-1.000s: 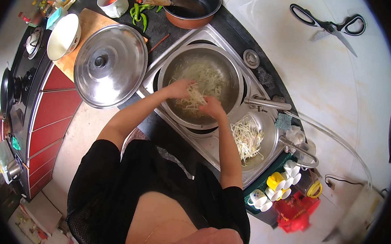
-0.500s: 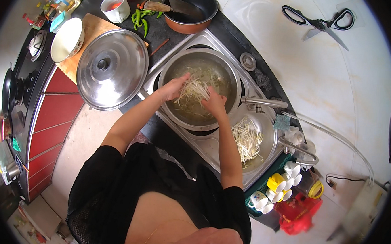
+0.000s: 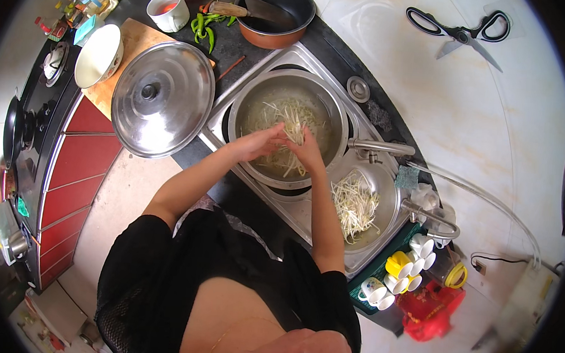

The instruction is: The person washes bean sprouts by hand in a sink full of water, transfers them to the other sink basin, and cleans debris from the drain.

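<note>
A bunch of bean sprouts (image 3: 293, 120) is gathered between my two hands, over a round metal basin (image 3: 251, 90) of water set in the sink. My right hand (image 3: 307, 153) is closed round the bunch from the right. From the left, my left hand (image 3: 262, 143) presses its fingers against the same sprouts. Loose strands float in the water and hang below my hands. Another heap of bean sprouts (image 3: 356, 205) lies in the smaller sink bowl (image 3: 389, 212) to the right.
A large metal lid (image 3: 171, 98) leans over the counter at left, by a cutting board (image 3: 139, 38) and a white bowl (image 3: 98, 58). A faucet (image 3: 381, 147) reaches over the basin's right rim. A pan (image 3: 285, 34) with a cleaver, green peppers (image 3: 208, 29) and cups (image 3: 399, 264) stand around.
My hands have drawn closer together and slightly toward me. The sprouts, spread between them before, are now bunched nearer my right hand.
</note>
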`<state>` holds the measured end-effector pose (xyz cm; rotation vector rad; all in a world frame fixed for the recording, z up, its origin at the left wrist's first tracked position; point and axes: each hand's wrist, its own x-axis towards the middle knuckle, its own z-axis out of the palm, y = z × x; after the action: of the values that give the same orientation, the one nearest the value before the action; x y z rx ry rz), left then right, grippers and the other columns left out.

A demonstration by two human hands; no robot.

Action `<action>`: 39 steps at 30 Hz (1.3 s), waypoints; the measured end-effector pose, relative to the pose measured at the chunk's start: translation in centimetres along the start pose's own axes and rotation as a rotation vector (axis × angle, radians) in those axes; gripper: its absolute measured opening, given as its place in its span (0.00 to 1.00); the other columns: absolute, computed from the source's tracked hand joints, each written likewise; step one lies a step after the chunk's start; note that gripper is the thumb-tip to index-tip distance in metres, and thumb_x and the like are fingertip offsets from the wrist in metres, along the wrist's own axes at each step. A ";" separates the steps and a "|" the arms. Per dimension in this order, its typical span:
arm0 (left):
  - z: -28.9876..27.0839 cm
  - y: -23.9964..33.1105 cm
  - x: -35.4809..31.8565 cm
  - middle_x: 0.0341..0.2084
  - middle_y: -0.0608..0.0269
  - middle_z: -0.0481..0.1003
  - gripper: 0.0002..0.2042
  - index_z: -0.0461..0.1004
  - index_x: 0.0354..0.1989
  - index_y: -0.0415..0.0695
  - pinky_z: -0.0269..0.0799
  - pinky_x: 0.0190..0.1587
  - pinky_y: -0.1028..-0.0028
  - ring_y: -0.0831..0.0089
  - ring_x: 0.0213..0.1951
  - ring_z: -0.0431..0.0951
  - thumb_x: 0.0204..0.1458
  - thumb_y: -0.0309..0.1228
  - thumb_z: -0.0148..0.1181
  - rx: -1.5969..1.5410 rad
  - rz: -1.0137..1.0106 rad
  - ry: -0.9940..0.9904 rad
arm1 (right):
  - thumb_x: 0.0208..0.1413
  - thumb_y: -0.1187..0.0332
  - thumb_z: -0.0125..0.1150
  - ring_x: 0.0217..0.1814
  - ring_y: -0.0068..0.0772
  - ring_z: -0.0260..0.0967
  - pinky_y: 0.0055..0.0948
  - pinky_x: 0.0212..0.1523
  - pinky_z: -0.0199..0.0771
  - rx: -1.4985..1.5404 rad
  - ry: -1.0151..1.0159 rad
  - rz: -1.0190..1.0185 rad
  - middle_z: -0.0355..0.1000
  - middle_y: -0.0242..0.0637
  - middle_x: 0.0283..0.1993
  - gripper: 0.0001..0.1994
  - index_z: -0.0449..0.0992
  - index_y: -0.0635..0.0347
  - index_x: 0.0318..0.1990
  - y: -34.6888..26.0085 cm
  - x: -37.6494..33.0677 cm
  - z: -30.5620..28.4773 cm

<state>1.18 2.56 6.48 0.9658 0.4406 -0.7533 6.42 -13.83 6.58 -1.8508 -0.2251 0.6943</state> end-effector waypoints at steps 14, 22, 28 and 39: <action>-1.5 -2.8 4.4 0.52 0.48 0.53 0.41 0.49 0.56 0.55 0.58 0.50 0.58 0.48 0.52 0.55 0.28 0.34 0.65 1.344 0.088 0.510 | 0.42 0.73 0.55 0.32 0.21 0.64 0.22 0.32 0.65 0.395 0.094 0.074 0.67 0.31 0.34 0.22 0.60 0.62 0.48 2.0 -0.7 -3.9; 0.5 -7.7 8.9 0.52 0.50 0.52 0.40 0.50 0.55 0.57 0.60 0.48 0.58 0.49 0.51 0.56 0.29 0.30 0.64 1.371 0.312 0.392 | 0.42 0.71 0.58 0.39 0.25 0.65 0.23 0.40 0.65 0.257 0.174 0.210 0.67 0.34 0.39 0.22 0.61 0.62 0.47 5.7 -11.0 -13.6; 0.1 -3.4 5.4 0.51 0.54 0.55 0.35 0.54 0.52 0.51 0.59 0.49 0.63 0.52 0.51 0.56 0.30 0.26 0.61 1.301 0.346 0.277 | 0.41 0.71 0.59 0.42 0.32 0.65 0.26 0.42 0.65 -0.331 0.245 0.357 0.66 0.39 0.42 0.25 0.59 0.61 0.50 12.9 -17.6 -17.1; -4.7 -2.7 9.8 0.57 0.58 0.45 0.40 0.48 0.57 0.57 0.46 0.57 0.62 0.57 0.58 0.47 0.31 0.26 0.59 1.568 0.541 0.294 | 0.37 0.72 0.60 0.43 0.45 0.63 0.36 0.46 0.61 -0.816 0.217 -0.318 0.66 0.45 0.41 0.24 0.63 0.58 0.46 5.5 -0.8 -6.1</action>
<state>5.69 1.98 -3.71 2.5448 -0.2985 -0.3406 8.22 -21.16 3.32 -2.5570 -0.7225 0.1659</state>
